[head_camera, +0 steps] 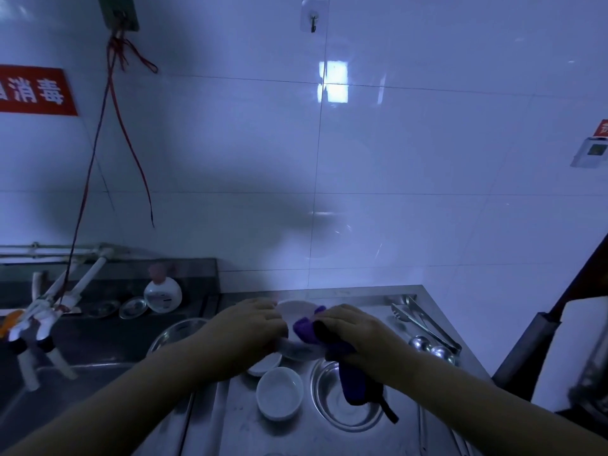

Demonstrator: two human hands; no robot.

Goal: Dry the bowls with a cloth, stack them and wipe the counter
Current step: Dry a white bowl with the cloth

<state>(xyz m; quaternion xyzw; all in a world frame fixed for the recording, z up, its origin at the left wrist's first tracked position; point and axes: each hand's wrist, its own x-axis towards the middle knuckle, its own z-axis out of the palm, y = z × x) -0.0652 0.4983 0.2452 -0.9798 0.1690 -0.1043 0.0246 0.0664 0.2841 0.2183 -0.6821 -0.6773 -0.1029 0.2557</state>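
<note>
Gripping bowl left hand, cloth right hand

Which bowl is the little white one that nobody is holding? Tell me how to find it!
Start at the steel counter right of the sink. Below the two hands, a small white bowl sits upright, alone, left of a shiny metal bowl with the purple cloth hanging into it. Unlike the white bowl being wiped, no hand touches it.

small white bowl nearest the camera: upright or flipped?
Upright. The small white bowl sits on the steel counter with its opening up; its inside and full rim are visible.
</note>
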